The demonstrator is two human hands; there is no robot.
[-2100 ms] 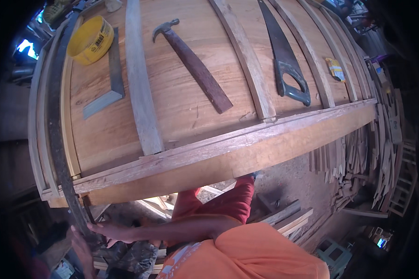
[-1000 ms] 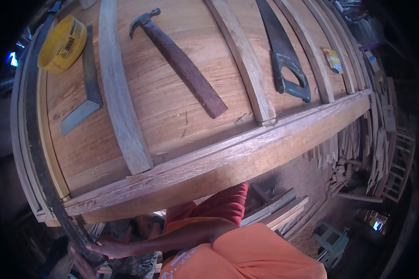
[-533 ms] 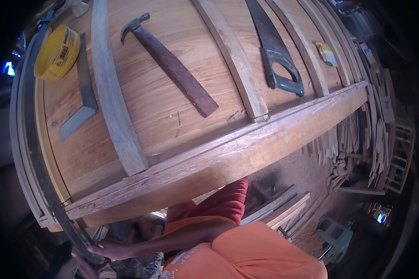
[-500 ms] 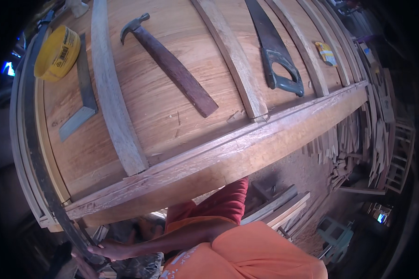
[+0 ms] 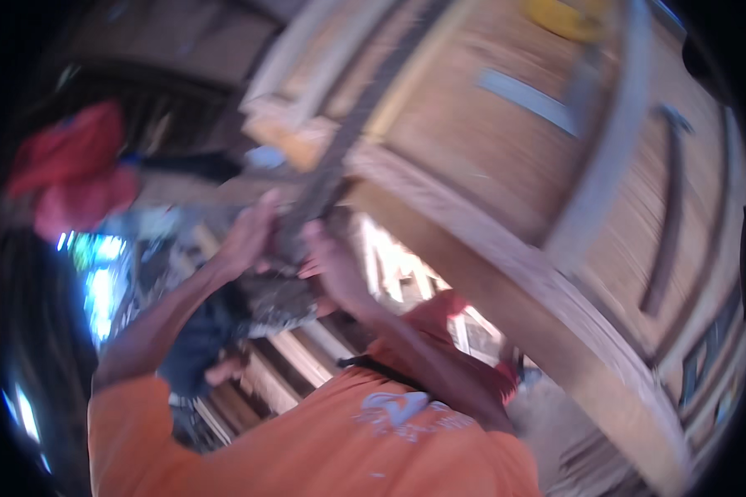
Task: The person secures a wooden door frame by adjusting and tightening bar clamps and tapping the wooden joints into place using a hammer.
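A long dark metal bar (image 5: pixel 355 124), which looks like a bar clamp, runs along the left side of a wide wooden panel (image 5: pixel 506 178) and juts past its near edge. At its near end, my left hand (image 5: pixel 249 236) is raised on the left side, fingers stretched out and blurred. My right hand (image 5: pixel 336 265) comes from the other side, its fingers bent against the bar's end. What lies between the two hands is smeared and partly hidden. On the panel are a claw hammer (image 5: pixel 670 215), a try square (image 5: pixel 529 101) and a yellow tub (image 5: pixel 559 18).
Pale wooden strips (image 5: pixel 601 157) cross the panel, and a thick board (image 5: pixel 506 319) forms its near edge. Lengths of timber (image 5: pixel 298 360) lie below my arms. A red cloth (image 5: pixel 75 166) hangs at the left. Stacked wood (image 5: pixel 605 464) shows at the lower right.
My view has swung left, so the panel now sits at the upper right. Both hands are now up at the near end of the bar; my right hand was gripping it before. The saw has left view.
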